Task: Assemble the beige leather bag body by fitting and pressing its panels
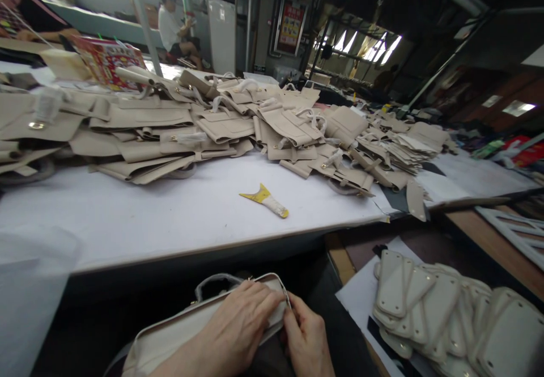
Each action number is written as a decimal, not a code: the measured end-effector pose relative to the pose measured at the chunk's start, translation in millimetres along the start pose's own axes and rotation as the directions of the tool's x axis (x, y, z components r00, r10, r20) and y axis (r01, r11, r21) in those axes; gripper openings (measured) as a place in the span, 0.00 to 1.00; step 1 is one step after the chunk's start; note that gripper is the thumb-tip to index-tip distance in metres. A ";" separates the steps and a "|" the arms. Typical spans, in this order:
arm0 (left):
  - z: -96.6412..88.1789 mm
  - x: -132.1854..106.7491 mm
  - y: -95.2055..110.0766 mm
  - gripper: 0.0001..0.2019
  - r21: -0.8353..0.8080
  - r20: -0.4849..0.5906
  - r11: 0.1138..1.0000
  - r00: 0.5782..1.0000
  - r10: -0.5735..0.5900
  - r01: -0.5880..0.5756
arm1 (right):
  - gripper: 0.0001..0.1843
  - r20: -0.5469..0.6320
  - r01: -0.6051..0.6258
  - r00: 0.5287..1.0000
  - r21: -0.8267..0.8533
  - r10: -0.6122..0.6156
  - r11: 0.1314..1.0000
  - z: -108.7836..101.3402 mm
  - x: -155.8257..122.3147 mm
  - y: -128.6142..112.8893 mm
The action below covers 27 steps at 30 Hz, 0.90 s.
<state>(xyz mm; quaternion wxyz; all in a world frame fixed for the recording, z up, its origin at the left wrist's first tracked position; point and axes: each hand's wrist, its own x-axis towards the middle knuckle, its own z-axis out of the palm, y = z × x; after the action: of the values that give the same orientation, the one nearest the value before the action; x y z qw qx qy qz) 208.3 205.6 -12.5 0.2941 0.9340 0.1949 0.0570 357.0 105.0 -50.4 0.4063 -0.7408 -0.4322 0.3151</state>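
Left hand [244,323] lies over a beige handbag [170,337] just before the white worktable [140,212], how firmly I cannot tell; the right hand [309,331] pinches its corner edge, thumb against fingers. Atop the table lie a yellow forked tool [267,202] and a heap of beige handbags [229,125] crowding its far side; right of its front edge, pale punched panels [442,303]; beyond it, a red poster [290,25], lettering illegible.

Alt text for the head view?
A person's left hand lies on a beige bag while the right hand pinches its rim. Beyond is a white table with a yellow tool and a heap of beige bag parts; beige panels are piled at lower right.
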 end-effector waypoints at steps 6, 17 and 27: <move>3.5 3.4 -3.0 0.13 -0.025 0.071 0.998 0.995 0.065 -0.063 | 0.17 0.040 -0.010 0.999 -0.088 0.014 0.996 -4.1 7.6 -9.5; -3.7 -0.1 -8.0 0.16 -0.014 0.068 0.994 0.992 0.109 -0.108 | 0.15 0.106 -0.056 0.992 -0.174 0.075 0.983 -8.5 10.0 -9.2; -1.5 -1.9 -9.4 0.19 -0.027 0.047 0.991 0.990 0.130 -0.129 | 0.15 0.099 -0.052 0.993 -0.142 0.066 0.989 -10.1 11.3 -17.4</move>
<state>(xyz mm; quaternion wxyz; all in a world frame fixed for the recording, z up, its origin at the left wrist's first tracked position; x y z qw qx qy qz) 203.1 212.7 -16.7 0.3055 0.9422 0.1259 0.0555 363.4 116.9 -31.7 0.3214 -0.7624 -0.4515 0.3342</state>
